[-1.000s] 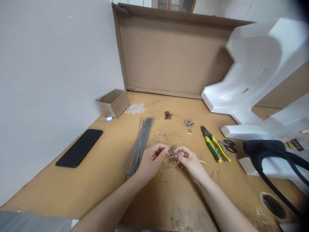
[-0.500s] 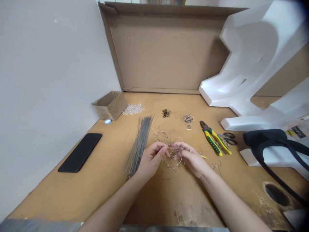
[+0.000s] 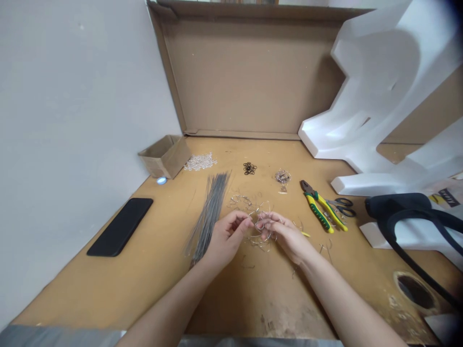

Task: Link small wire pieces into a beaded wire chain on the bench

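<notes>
Wire tangle (image 3: 261, 230) pinched between my left hand (image 3: 227, 236) and right hand (image 3: 285, 236), half-shaped I judge, straight rods (image 3: 211, 212) mostly unused.

Only one printed mark shows: a small black label with pale lettering (image 3: 444, 196) at the right edge of the frame, lying beside the white foam block (image 3: 383, 91). Its letters are too small and blurred to read. Nothing else in the frame carries readable text, numbers or brand names
</notes>
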The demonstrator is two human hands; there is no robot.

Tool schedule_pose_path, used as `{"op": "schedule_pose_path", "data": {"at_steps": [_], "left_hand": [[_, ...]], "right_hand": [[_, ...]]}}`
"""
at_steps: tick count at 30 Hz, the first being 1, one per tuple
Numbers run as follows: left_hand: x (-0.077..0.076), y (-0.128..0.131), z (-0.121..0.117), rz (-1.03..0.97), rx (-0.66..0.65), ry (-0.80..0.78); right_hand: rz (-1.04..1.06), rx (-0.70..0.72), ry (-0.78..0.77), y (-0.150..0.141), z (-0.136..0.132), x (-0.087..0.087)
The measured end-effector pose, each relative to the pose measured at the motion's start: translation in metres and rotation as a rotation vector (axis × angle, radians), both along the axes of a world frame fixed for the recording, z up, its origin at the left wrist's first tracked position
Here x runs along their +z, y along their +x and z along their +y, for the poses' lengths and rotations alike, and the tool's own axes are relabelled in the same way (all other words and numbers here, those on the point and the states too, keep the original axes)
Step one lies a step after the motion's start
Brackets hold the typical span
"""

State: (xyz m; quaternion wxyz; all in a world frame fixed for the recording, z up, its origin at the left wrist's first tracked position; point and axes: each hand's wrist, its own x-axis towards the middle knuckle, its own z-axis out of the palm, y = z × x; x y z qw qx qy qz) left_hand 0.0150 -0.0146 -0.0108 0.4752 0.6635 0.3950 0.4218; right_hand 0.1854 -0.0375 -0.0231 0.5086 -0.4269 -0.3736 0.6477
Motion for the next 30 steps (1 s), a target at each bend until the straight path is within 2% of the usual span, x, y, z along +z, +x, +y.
{"op": "schedule_pose_path", "data": {"at_steps": [3, 5, 7, 9, 11, 15, 20, 24, 30], "left_hand": [[0.000, 0.000, 0.001, 0.041, 0.031, 0.025], [-0.001, 0.000, 0.001, 0.078, 0.056, 0.060], [-0.003, 0.000, 0.002, 0.128, 0.078, 0.118], [-0.005, -0.001, 0.001, 0.193, 0.087, 0.189], [-0.005, -0.002, 0.001, 0.264, 0.070, 0.262], [-0.004, -0.002, -0.001, 0.356, -0.010, 0.400], [-0.005, -0.001, -0.002, 0.376, -0.003, 0.469], [-0.008, -0.001, -0.001, 0.362, 0.014, 0.506], [-0.008, -0.001, 0.001, 0.348, 0.028, 0.467]], "right_hand": [[-0.097, -0.113, 0.028, 0.002, 0.001, 0.004], [-0.200, -0.283, 0.106, 0.003, 0.002, 0.007], [-0.366, -0.463, 0.202, 0.003, 0.002, 0.009], [-0.567, -0.514, 0.263, 0.003, 0.001, 0.009], [-0.725, -0.444, 0.291, 0.002, 0.000, 0.007], [-0.911, -0.310, 0.318, 0.001, -0.001, -0.002], [-0.960, -0.174, 0.239, 0.003, -0.001, -0.004], [-0.972, -0.164, 0.211, 0.000, -0.002, -0.001], [-1.011, -0.166, 0.232, -0.002, -0.001, -0.004]]}}
